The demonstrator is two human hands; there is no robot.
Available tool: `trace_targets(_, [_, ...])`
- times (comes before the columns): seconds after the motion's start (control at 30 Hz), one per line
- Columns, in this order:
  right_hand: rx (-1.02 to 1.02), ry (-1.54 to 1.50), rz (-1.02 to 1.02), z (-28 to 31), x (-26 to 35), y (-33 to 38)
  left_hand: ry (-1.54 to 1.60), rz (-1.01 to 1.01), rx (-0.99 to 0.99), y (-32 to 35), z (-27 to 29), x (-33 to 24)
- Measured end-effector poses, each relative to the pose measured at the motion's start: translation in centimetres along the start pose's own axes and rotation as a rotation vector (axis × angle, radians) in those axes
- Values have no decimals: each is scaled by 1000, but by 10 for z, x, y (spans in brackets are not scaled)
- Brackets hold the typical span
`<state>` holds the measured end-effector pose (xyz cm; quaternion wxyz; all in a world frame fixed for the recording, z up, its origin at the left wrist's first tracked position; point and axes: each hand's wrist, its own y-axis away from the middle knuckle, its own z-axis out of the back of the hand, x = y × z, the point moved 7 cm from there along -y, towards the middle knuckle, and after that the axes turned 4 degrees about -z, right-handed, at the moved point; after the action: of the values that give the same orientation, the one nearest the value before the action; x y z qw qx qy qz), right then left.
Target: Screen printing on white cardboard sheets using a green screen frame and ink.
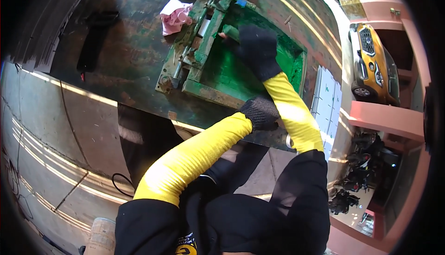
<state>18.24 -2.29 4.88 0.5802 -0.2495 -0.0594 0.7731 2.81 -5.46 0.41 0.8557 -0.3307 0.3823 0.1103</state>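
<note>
In the head view, a dark, paint-stained table (134, 65) stands on a sunlit floor (51, 125); beyond its right side are an orange car (374, 65), several motorcycles (359, 169) and salmon-coloured walls (384, 120). White sheets (326, 97) lie near the table's right edge, and a brown drum (101, 236) sits at lower left. A crumpled pink cloth (175, 17) lies beside the metal hinge clamp (177, 72) of a wooden-framed printing screen (211, 95), with green ink (222, 69) inside. Over the ink, the black-gloved right hand (258, 48) closes its fingers on a green-smeared squeegee (230, 32) near the clamp side. The gloved left hand (260, 113) is at the frame's near edge, fingers curled; whether they grip anything, I cannot tell.
</note>
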Motion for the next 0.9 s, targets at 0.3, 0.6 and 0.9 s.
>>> trace_targets(0.3, [-62, -368, -58, 13, -48, -24, -109, -13, 129, -5, -6, -7])
trace_targets(0.6, [31, -266, -19, -9, -32, -32, -62, 16, 181, -7, -1, -4])
trace_targets(0.9, [103, -496, 229, 38, 8, 12, -75, 48, 230, -4, -2, 3])
